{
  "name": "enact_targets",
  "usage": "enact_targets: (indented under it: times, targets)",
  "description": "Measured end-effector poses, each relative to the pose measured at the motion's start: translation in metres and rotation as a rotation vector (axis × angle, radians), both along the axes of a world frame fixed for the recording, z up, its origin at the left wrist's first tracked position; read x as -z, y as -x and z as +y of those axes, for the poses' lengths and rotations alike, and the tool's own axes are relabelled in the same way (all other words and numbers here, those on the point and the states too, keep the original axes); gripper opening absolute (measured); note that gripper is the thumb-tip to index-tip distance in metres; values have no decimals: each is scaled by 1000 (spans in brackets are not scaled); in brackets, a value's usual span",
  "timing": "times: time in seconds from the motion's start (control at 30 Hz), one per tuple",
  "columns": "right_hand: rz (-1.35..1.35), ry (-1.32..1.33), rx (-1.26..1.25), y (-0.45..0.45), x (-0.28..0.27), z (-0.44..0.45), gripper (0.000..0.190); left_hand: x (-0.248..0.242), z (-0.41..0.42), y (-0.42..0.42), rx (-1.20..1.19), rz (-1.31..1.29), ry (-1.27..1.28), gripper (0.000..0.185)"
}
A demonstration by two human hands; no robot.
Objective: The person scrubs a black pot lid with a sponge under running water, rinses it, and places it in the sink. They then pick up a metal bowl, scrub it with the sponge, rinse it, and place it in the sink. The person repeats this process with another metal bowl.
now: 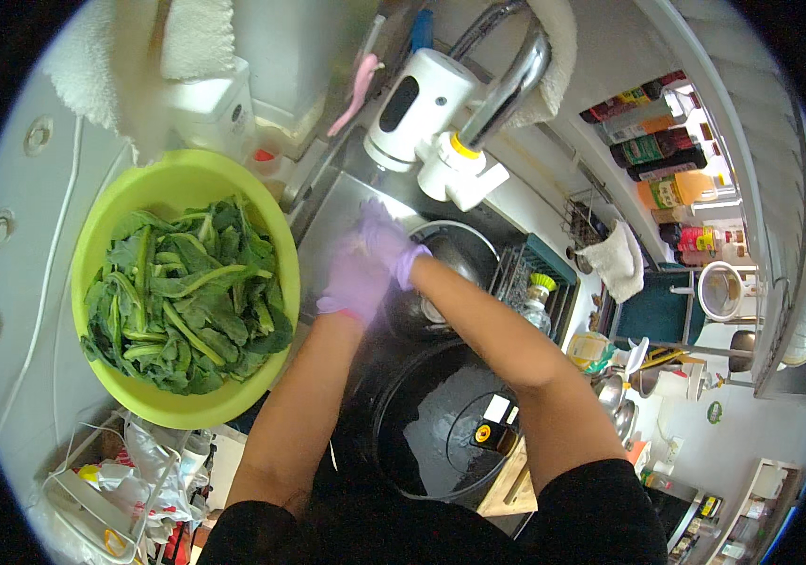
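Both hands wear thin purple gloves and press together over the metal sink (322,212). My left hand (355,275) and my right hand (390,240) are blurred where they meet, so their fingers and anything between them cannot be made out. A white faucet heater (421,106) with a chrome spout stands just beyond them. Left of the hands, a lime-green plastic basin (184,417) holds cut leafy greens (184,296). Close beside my right wrist lies a round dark pan (456,247), partly hidden by the forearm.
A large dark round vessel (445,424) is below the forearms. A dish rack (541,261) with a green-bristled brush (541,282) stands to the right. Bottles (657,152) line a shelf at upper right. White towels (198,39) hang at upper left, above plastic bags (142,473) at lower left.
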State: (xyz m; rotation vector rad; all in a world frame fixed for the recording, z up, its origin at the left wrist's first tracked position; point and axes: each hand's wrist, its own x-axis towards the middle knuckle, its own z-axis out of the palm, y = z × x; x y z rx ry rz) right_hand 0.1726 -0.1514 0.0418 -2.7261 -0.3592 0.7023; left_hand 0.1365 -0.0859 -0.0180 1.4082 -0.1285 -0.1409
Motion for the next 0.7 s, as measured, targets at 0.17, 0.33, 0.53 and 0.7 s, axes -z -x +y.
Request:
enact_targets:
  times: [0.17, 0.33, 0.53, 0.7]
  targets:
    - [-17, -35, 176, 13, 15, 8, 42, -25, 16, -1, 221, -287, -1117, 47]
    - [-251, 92, -170, 10, 44, -12, 40, 32, 5, -1, 43, -33, -359, 45]
    - [-307, 183, -66, 14, 68, -22, 45, 115, -10, 0, -115, -166, -138, 36]
    - [140, -826, 74, -10, 49, -60, 40, 47, 7, 8, -109, 355, 417, 36]
